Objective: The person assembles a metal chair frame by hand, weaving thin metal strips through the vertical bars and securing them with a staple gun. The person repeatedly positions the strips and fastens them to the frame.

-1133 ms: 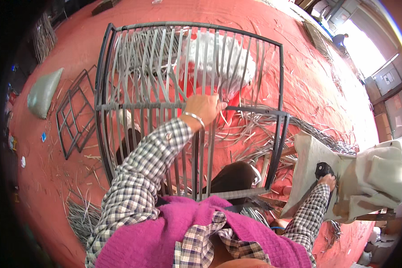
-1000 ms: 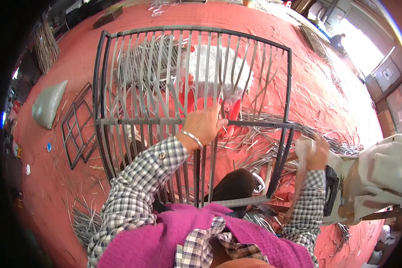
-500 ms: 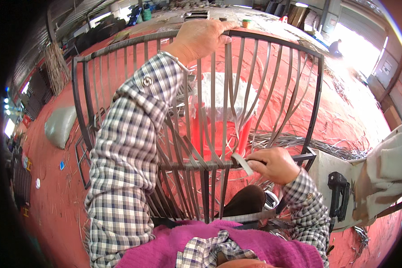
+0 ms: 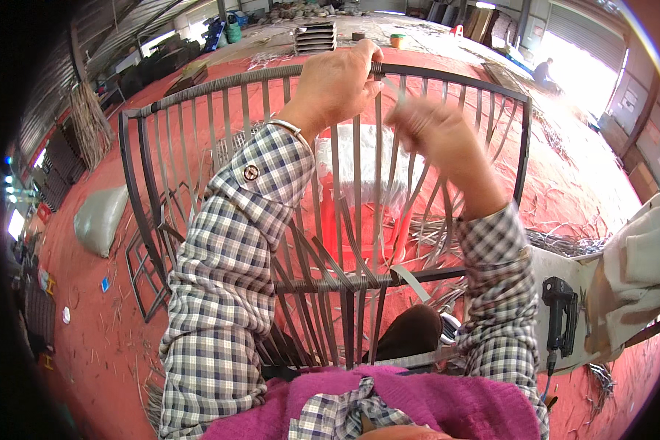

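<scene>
The right hand [image 4: 429, 128] had risen from the middle bar of the frame [image 4: 323, 284] to near its top bar, apparently shifting work there. Fingers curled, blurred; hold on the strip [image 4: 397, 89] by that bar couldn't be told. Left hand [image 4: 337, 84] stayed clasped over the top bar.

Reaches well forward and a little inward with the left arm [image 4: 227, 249], bends slightly at the left wrist [image 4: 297, 128], and clasps with the left hand [image 4: 334, 84], back turned up, fingers curled over and thumb pointing rightward. Holds the right forearm [image 4: 495, 271] steeply up from below, tilts the right wrist [image 4: 484, 202] toward the left, and closes the right hand [image 4: 436, 132] with fingers bent in tight, softened by blur. Rests neither against the other, near together yet apart, with the right slightly closer to the body.
</scene>
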Action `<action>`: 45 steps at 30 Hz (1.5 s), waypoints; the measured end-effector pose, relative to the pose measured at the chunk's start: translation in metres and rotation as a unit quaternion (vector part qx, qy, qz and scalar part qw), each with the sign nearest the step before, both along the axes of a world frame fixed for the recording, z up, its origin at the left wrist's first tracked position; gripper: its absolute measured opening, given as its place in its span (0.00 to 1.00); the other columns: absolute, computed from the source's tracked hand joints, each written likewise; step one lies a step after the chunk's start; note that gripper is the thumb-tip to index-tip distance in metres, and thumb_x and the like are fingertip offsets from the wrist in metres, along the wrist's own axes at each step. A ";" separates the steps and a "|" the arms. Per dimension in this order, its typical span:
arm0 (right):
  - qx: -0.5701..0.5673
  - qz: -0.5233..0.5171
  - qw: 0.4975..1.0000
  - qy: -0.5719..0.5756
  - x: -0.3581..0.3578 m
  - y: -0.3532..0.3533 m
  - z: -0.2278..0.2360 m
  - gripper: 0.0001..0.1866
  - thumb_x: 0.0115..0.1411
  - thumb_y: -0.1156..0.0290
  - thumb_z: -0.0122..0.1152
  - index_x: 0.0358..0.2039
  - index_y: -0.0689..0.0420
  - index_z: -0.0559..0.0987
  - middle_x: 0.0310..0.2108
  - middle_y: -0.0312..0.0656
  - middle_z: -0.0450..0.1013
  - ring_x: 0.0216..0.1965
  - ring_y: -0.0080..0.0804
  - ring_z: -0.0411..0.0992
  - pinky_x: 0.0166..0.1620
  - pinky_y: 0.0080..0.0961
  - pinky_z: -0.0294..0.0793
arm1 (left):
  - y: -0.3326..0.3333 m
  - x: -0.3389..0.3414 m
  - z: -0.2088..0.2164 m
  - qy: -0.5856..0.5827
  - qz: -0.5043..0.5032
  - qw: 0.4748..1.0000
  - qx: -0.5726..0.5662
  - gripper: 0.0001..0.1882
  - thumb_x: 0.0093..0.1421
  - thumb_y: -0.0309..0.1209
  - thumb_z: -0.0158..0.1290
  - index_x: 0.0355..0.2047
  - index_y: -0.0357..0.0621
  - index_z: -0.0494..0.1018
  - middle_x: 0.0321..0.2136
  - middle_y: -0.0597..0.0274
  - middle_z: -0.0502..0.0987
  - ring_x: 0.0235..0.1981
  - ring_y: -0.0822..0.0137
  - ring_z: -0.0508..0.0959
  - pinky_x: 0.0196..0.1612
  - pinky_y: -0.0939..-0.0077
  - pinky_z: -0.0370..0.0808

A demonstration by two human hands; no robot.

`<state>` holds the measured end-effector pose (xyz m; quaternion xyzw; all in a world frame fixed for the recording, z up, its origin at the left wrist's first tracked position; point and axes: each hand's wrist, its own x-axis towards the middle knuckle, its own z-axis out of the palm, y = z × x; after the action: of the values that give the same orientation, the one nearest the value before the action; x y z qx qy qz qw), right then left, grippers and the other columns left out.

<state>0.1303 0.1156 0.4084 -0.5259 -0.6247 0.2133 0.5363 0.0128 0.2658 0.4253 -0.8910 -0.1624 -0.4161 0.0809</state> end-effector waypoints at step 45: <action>0.220 -0.160 0.960 -0.065 -0.006 0.009 0.012 0.18 0.64 0.63 0.49 0.23 0.61 0.78 0.33 0.39 0.70 0.34 0.28 0.69 0.40 0.26 0.68 | -0.015 -0.005 0.012 0.003 0.025 0.997 0.078 0.15 0.58 0.41 0.49 0.46 0.62 0.72 0.34 0.66 0.78 0.33 0.56 0.78 0.34 0.61 0.74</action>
<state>0.1241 0.1247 0.4203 -0.5011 -0.5971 -0.0529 0.6241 0.0075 0.2509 0.4369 -0.8791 -0.1510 -0.4223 0.1612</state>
